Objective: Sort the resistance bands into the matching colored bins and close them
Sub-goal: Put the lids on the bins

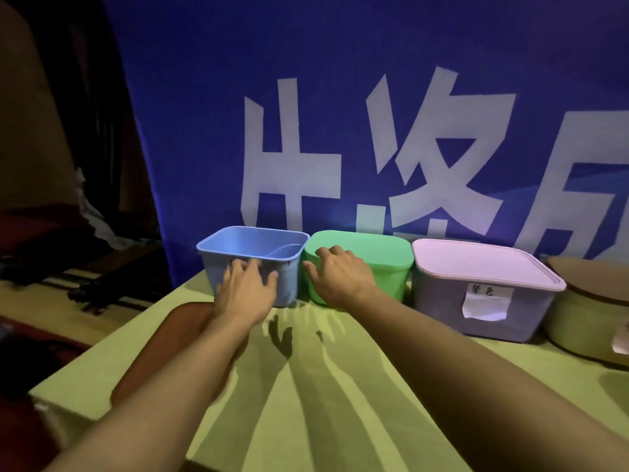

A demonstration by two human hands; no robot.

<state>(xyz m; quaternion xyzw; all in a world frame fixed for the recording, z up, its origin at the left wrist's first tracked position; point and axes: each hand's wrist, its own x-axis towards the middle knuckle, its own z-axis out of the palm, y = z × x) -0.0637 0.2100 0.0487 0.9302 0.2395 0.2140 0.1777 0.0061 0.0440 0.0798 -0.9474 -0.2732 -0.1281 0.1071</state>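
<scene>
Three bins stand in a row at the far edge of the table. The blue bin (245,243) on the left has no lid on it, and a blue band (285,251) lies inside. My left hand (245,291) rests with spread fingers against its front wall. The green bin (391,281) in the middle has its green lid (371,248) on, and my right hand (337,275) lies on the lid's front left edge, fingers bent over it. The purple bin (442,301) on the right is closed with a pink-purple lid (483,264) and bears a paper label (485,301).
A brown flat lid-like object (163,349) lies on the yellow-green tablecloth (323,386) under my left forearm. A round tan container (585,321) with a brown lid stands at the right. A blue banner (340,114) hangs right behind the bins. The table's left edge drops off.
</scene>
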